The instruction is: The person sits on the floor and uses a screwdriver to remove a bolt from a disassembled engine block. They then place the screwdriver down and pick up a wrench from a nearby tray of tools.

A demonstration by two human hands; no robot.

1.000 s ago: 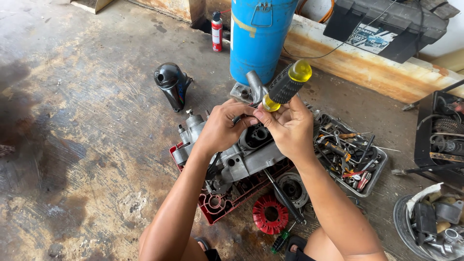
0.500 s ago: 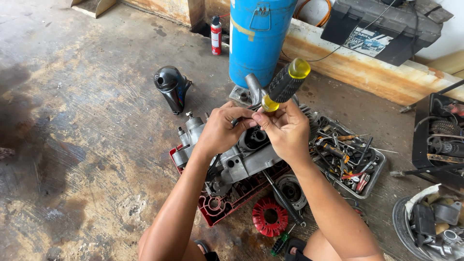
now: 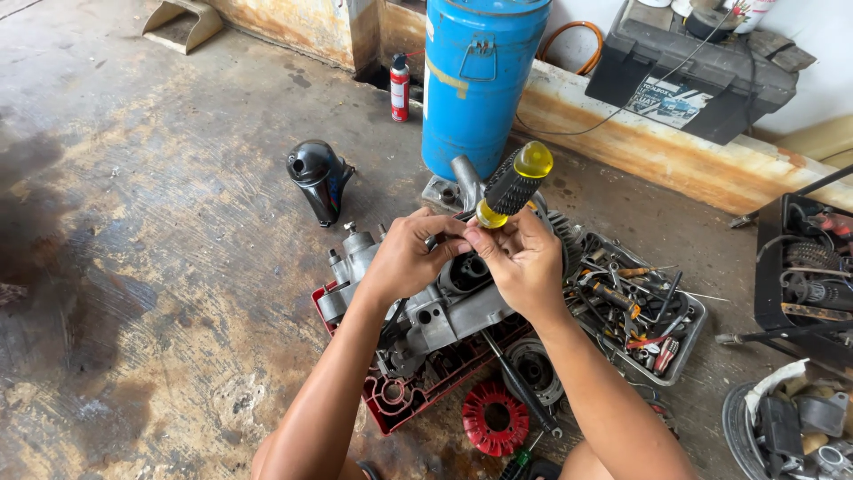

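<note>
With your right hand (image 3: 524, 262) gripping the screwdriver (image 3: 514, 185) at frame centre, keep your left hand (image 3: 410, 256) pinching its shaft steady above the engine (image 3: 426, 311).

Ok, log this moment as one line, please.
left hand: pinching small part at screwdriver tip | right hand: gripping yellow-black screwdriver | below: grey engine casing on red tray

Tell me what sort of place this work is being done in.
Probably a small engine repair workshop, worked on the floor. The stained concrete floor, a metal tray of hand tools and a grey engine casing under the hands suggest it. The right hand holds a yellow-and-black screwdriver.
</note>
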